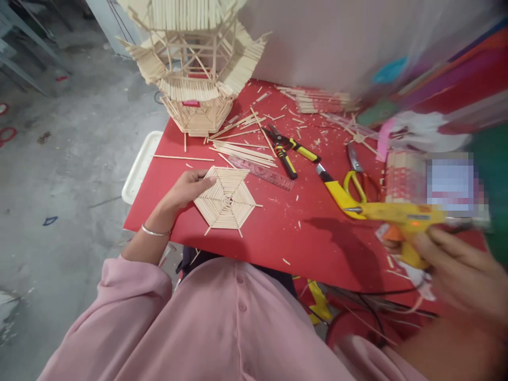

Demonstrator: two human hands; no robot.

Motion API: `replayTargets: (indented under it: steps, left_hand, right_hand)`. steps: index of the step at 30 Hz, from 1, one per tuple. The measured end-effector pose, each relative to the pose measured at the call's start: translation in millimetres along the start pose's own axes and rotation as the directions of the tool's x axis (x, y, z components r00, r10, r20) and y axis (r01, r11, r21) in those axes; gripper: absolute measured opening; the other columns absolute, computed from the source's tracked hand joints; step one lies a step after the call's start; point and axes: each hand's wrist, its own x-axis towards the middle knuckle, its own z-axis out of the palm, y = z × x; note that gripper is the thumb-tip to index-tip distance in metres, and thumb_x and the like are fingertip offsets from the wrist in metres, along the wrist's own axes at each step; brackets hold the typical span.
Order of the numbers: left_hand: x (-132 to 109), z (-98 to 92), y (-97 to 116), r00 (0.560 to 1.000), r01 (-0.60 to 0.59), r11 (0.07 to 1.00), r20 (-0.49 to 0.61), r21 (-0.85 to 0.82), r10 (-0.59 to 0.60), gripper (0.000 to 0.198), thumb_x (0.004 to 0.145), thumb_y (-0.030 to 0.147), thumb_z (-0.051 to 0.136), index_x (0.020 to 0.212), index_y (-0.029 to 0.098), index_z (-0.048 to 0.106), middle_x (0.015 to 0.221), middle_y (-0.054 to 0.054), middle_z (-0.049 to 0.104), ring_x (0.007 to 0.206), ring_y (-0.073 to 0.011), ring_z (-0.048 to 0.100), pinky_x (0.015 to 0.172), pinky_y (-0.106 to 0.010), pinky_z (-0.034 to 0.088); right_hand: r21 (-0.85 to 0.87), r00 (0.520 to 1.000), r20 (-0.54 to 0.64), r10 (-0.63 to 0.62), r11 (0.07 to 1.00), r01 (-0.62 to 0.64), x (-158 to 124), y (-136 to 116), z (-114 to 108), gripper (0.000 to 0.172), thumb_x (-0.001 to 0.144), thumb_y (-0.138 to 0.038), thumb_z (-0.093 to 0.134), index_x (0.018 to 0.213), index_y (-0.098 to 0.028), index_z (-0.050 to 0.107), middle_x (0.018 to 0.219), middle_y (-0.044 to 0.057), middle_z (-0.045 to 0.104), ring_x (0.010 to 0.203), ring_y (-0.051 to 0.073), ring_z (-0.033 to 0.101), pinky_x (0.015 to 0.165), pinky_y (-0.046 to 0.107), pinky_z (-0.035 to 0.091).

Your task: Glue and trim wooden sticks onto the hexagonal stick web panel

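My left hand [190,188] grips the upper left edge of a hexagonal stick panel [226,211], thumb on top. The panel is built of thin wooden sticks in rings, with a few stick ends poking past its rim. Over on the right, my right hand [456,259] is wrapped around the handle of a yellow glue gun [405,214]. Its nozzle points left, and a small orange light glows on its side. The right hand is somewhat blurred. A tiered model tower [198,84] of the same sticks stands beyond the panel.
The red tabletop [278,238] carries loose sticks [246,153], a clear ruler [262,172], yellow-and-black pliers [288,153], a yellow utility knife [337,193] and yellow-handled scissors [353,174]. Stick bundles [405,174] lie at right. A black cord [397,290] runs along the front edge.
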Motion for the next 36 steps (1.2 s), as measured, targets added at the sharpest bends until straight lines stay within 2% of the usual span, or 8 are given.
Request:
replayTargets:
  steps: [3, 7, 14, 17, 20, 26, 33, 36]
  left_hand:
    - [-2, -1.9, 0, 1.000, 0.022, 0.997, -0.018, -0.070, -0.024, 0.048, 0.068, 0.044, 0.095, 0.098, 0.010, 0.080, 0.087, -0.011, 0.082, 0.071, -0.0224, 0.077, 0.069, -0.032, 0.061]
    - [-10, -2.1, -4, 0.995, 0.003, 0.995, -0.097, -0.105, -0.013, 0.048, 0.066, 0.041, 0.097, 0.099, 0.011, 0.080, 0.090, -0.011, 0.083, 0.072, -0.0230, 0.078, 0.070, -0.032, 0.063]
    - [-23, 2.0, -7, 0.996, 0.015, 0.991, -0.088, -0.133, -0.027, 0.045, 0.069, 0.039, 0.096, 0.100, 0.012, 0.080, 0.091, -0.012, 0.083, 0.071, -0.0233, 0.078, 0.068, -0.033, 0.064]
    - [-24, 4.3, -7, 0.997, 0.021, 0.991, -0.066, -0.133, -0.030, 0.044, 0.071, 0.039, 0.095, 0.102, 0.012, 0.081, 0.092, -0.012, 0.083, 0.073, -0.0238, 0.079, 0.069, -0.032, 0.064]
    - [-25, 5.7, -8, 0.999, 0.040, 0.992, -0.026, -0.123, -0.043, 0.045, 0.073, 0.039, 0.094, 0.105, 0.012, 0.081, 0.096, -0.014, 0.083, 0.076, -0.0253, 0.080, 0.071, -0.033, 0.064]
    - [-29, 0.7, 2, 0.999, 0.020, 0.998, 0.034, -0.063, -0.018, 0.044, 0.074, 0.040, 0.093, 0.106, 0.012, 0.082, 0.095, -0.014, 0.083, 0.080, -0.0263, 0.080, 0.071, -0.032, 0.064]
    - [-35, -5.0, 24, 0.991, -0.077, 0.990, 0.118, 0.117, 0.063, 0.040, 0.081, 0.044, 0.088, 0.108, 0.014, 0.082, 0.101, -0.013, 0.084, 0.083, -0.0242, 0.079, 0.076, -0.030, 0.063]
    - [-39, -5.3, 29, 0.987, -0.088, 0.980, 0.146, 0.176, 0.063, 0.040, 0.084, 0.045, 0.086, 0.109, 0.013, 0.082, 0.100, -0.012, 0.083, 0.084, -0.0240, 0.079, 0.075, -0.030, 0.061]
  right_hand:
    - [0.033, 0.993, 0.106, 0.044, 0.998, -0.048, 3, -31, 47, 0.054, 0.078, -0.083, 0.060, 0.088, -0.031, 0.073, 0.101, 0.012, 0.079, 0.102, 0.040, 0.074, 0.094, 0.056, 0.059]
    - [0.014, 0.955, 0.296, -0.036, 0.999, 0.033, 5, -56, 91, 0.058, 0.081, -0.081, 0.058, 0.087, -0.027, 0.075, 0.093, 0.012, 0.079, 0.089, 0.034, 0.074, 0.079, 0.044, 0.060]
    - [-0.172, 0.952, 0.071, -0.296, 0.937, 0.304, 13, -28, 91, 0.056, 0.093, -0.074, 0.046, 0.084, -0.025, 0.073, 0.093, 0.012, 0.074, 0.089, 0.033, 0.071, 0.082, 0.048, 0.055]
    - [-0.284, 0.893, -0.155, -0.424, 0.884, 0.370, 7, -45, 94, 0.039, 0.099, -0.057, 0.054, 0.093, -0.025, 0.077, 0.100, 0.014, 0.075, 0.096, 0.035, 0.070, 0.089, 0.051, 0.053]
    - [-0.148, 0.802, -0.315, -0.507, 0.861, 0.486, 4, -81, 106, 0.025, 0.102, -0.042, 0.057, 0.096, -0.029, 0.078, 0.099, 0.009, 0.078, 0.097, 0.030, 0.072, 0.092, 0.047, 0.054]
    - [0.019, 0.733, -0.241, -0.636, 0.752, 0.659, 11, -140, 129, 0.019, 0.099, -0.034, 0.063, 0.092, -0.026, 0.078, 0.092, 0.005, 0.080, 0.090, 0.024, 0.074, 0.087, 0.038, 0.055]
    - [0.206, 0.820, -0.126, -0.558, 0.794, 0.572, 20, -162, 144, 0.031, 0.094, -0.050, 0.072, 0.078, -0.025, 0.075, 0.080, 0.004, 0.077, 0.076, 0.022, 0.070, 0.073, 0.034, 0.053]
    - [0.303, 0.799, -0.069, -0.597, 0.751, 0.587, 23, -168, 149, 0.030, 0.092, -0.055, 0.074, 0.089, -0.025, 0.079, 0.090, 0.005, 0.078, 0.081, 0.020, 0.071, 0.073, 0.033, 0.055]
